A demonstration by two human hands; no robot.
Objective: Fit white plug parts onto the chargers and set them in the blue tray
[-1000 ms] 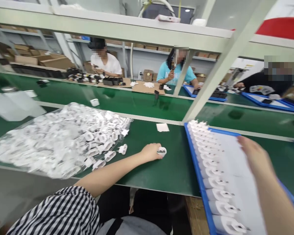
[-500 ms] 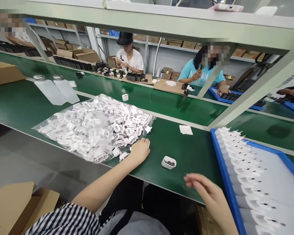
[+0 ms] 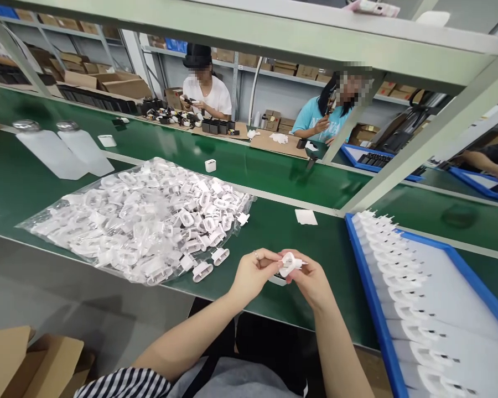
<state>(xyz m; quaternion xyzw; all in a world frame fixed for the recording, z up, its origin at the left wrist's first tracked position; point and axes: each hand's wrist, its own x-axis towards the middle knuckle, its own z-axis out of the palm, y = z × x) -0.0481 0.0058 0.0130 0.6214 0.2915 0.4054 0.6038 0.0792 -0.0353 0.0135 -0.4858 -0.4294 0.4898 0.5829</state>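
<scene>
Your left hand (image 3: 251, 272) and right hand (image 3: 311, 279) pinch one plug (image 3: 289, 263) between fingertips, held up for fitting; the shell (image 3: 279, 279) lies just beneath your fingers.

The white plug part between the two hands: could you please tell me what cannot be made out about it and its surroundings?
- White plug part, head view: the fingers of the left hand and right hand cover its underside; which hand grips it is unclear.
- White shell on the green table: mostly hidden beneath the hands.
- Blue tray: cut off by the right and bottom edges.
- Bagged parts: too small and glossy to count.
</scene>
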